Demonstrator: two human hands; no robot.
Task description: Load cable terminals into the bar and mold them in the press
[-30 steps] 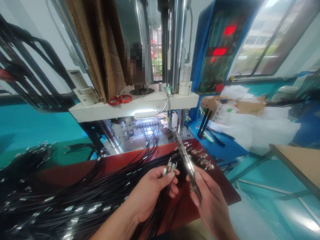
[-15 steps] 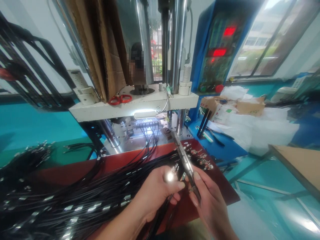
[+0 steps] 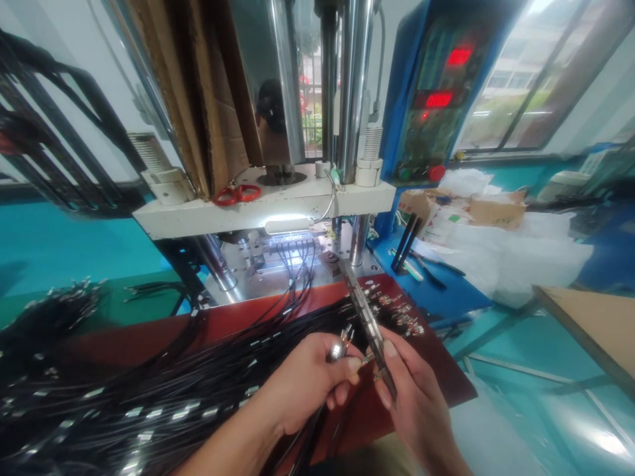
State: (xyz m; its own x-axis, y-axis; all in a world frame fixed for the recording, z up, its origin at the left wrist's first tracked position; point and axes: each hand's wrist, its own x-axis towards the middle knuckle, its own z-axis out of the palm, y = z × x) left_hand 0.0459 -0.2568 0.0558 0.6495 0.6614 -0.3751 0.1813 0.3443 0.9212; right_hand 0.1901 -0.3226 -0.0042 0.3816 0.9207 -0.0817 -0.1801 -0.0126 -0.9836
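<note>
Closed around several black cables is my left hand; their metal connector ends poke out above the fingers. Between its thumb and forefinger, one small connector points toward the metal bar. My right hand grips the near end of a long, narrow metal bar with segments along its length. The bar tilts away from me, its far end by the press bed. A large bundle of black cables lies on the red-brown table, left of and behind my hands.
Ahead stands a press with a white plate, red-handled scissors on top. Thin cables run into a lit mould beneath. A blue control box rises at right, near pliers and white bags. More cables lie left.
The left thumb and forefinger have brought a connector up against the metal bar's side. The right hand and the bar stay nearly in place.
</note>
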